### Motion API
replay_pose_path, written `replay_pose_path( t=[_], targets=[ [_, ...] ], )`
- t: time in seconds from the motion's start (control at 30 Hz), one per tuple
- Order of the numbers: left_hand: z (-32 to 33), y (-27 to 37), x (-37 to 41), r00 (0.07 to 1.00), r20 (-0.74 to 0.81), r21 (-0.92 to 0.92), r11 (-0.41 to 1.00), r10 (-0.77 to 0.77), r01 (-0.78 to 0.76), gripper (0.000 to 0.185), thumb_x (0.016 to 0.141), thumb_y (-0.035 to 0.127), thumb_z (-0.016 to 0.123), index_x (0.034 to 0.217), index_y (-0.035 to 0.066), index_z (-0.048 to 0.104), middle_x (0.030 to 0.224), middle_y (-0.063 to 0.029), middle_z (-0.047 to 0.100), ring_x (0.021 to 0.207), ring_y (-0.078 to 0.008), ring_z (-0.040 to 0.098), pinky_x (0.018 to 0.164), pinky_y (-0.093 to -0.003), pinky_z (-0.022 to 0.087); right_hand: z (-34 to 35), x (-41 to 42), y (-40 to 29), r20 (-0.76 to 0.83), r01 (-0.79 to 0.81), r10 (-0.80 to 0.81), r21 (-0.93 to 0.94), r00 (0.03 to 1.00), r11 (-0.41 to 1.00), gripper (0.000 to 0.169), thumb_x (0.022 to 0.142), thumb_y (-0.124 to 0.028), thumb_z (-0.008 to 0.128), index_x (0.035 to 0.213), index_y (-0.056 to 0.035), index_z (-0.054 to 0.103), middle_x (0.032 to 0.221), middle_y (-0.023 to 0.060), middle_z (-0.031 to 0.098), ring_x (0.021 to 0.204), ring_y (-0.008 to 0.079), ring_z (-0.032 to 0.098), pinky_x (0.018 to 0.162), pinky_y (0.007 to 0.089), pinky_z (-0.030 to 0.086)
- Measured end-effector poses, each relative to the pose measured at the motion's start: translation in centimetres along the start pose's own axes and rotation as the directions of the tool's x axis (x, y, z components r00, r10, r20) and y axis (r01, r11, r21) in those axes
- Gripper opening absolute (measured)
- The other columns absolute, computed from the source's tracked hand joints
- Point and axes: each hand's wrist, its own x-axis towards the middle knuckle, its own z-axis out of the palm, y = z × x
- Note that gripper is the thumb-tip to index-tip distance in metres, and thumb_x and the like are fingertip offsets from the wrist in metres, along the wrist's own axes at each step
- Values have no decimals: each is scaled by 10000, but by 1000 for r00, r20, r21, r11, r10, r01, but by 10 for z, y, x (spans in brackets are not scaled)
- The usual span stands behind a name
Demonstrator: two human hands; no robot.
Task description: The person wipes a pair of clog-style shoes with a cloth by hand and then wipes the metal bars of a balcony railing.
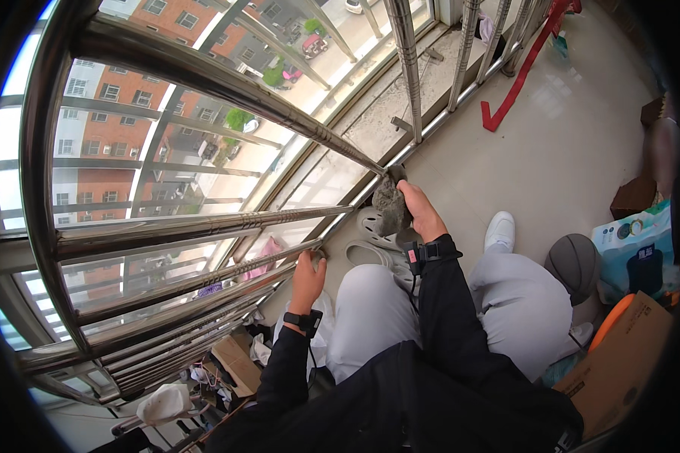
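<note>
My right hand (421, 209) grips a dirty grey cloth (392, 199) and presses it to the foot of a stainless steel railing bar (328, 137). Part of the cloth wraps round the bar's lower end, by the bottom rail. My left hand (309, 281) is on another metal bar (249, 274) near its lower end, fingers curled over it and partly hidden. Below the cloth, a pair of light grey clogs (368, 253) rests on the floor between the railing and my knee, partly covered by my right hand and arm.
A red strap (518, 82) hangs from the railing onto the tiled floor (459, 164). To my right are a basketball (572, 267), a blue plastic package (637, 249) and cardboard (620, 362). At lower left lie a cardboard box (236, 362) and clutter. Beyond the railing are barred windows.
</note>
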Motion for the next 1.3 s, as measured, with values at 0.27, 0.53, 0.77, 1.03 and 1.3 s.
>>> replay_pose_path(
  t=[0.27,0.53,0.77,1.03,1.3],
  targets=[
    [-27,93,21,975,218,-423,895,-49,140,432,1057,224,592,1438,28,536,1287,-163,687,1150,-274,690,958,-379,546,35,-19,-23,162,-130,144,-92,976,987,300,1014,-269,601,1188,-32,662,1073,59,719,937,169,699,834,355,577],
    [-28,139,65,936,350,-431,882,-28,188,634,1009,380,701,1433,-47,499,1326,-205,655,1200,-272,651,1009,-392,524,36,-5,-21,438,-81,153,-178,886,981,356,985,-184,695,1305,-59,602,1221,44,667,1120,159,642,936,334,548],
    [-1,109,61,951,304,-406,896,-53,179,466,1013,335,715,1254,-27,545,1172,-96,628,1072,-160,592,931,-326,492,30,5,0,539,-103,170,-153,825,983,292,864,7,590,1142,-70,631,1106,13,643,1053,152,612,940,291,497],
    [-60,179,65,841,519,-391,917,155,72,365,982,239,719,762,33,513,675,53,456,661,-46,399,583,-255,331,-18,19,11,401,-147,41,236,915,960,283,917,-47,444,1149,-78,605,1087,47,671,1054,180,656,966,353,541],
    [-25,221,90,868,453,-263,961,204,-88,507,930,226,707,1370,31,548,769,-101,659,712,-261,662,687,-384,508,-23,-15,-23,160,27,-71,263,985,964,289,932,-75,472,1179,-77,622,1110,61,675,1015,181,669,905,335,552]
  ],
)
